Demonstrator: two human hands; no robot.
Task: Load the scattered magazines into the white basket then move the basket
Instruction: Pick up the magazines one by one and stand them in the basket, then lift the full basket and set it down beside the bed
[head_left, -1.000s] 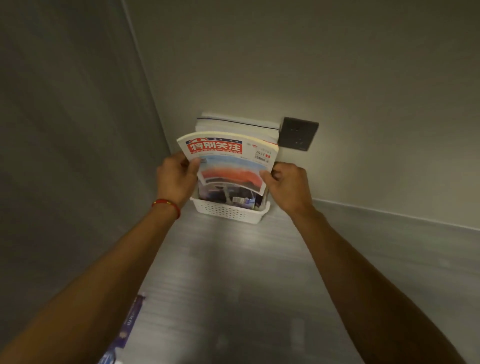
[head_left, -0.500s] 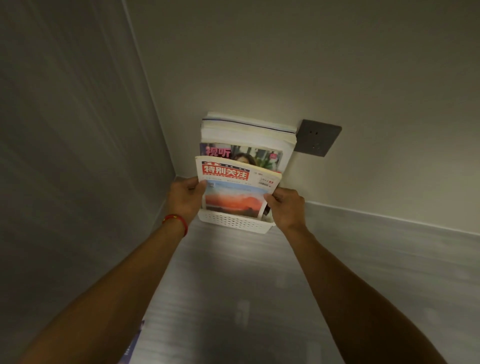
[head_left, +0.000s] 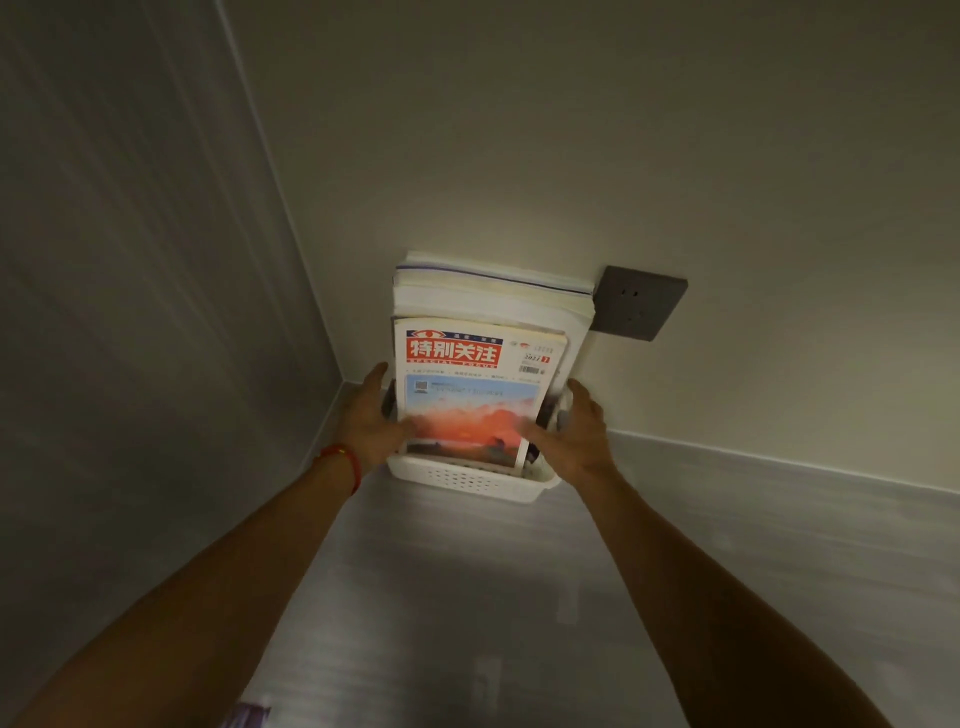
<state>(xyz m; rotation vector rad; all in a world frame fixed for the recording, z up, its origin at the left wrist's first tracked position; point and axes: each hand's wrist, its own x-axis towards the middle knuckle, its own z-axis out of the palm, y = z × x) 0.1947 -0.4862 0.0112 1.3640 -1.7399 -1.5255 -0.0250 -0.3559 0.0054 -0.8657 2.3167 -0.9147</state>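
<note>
A white perforated basket (head_left: 470, 478) sits on the grey floor in the corner, against the wall. Several magazines (head_left: 488, 293) stand upright in it. The front one is a magazine (head_left: 470, 384) with a red title block and a sunset picture, its lower edge inside the basket. My left hand (head_left: 370, 420) is at the basket's left side, fingers extended and thumb blurred over the cover's lower left. My right hand (head_left: 573, 428) mirrors it on the right, fingers straight along the basket's side, thumb toward the cover.
A dark grey wall socket (head_left: 640, 301) is on the wall just right of the magazines. Walls close in at the left and behind the basket. A purple printed item (head_left: 250, 715) shows at the bottom edge on the floor.
The red-titled magazine went down into the basket in front of the others. Both hands released its edges and opened out beside the basket.
</note>
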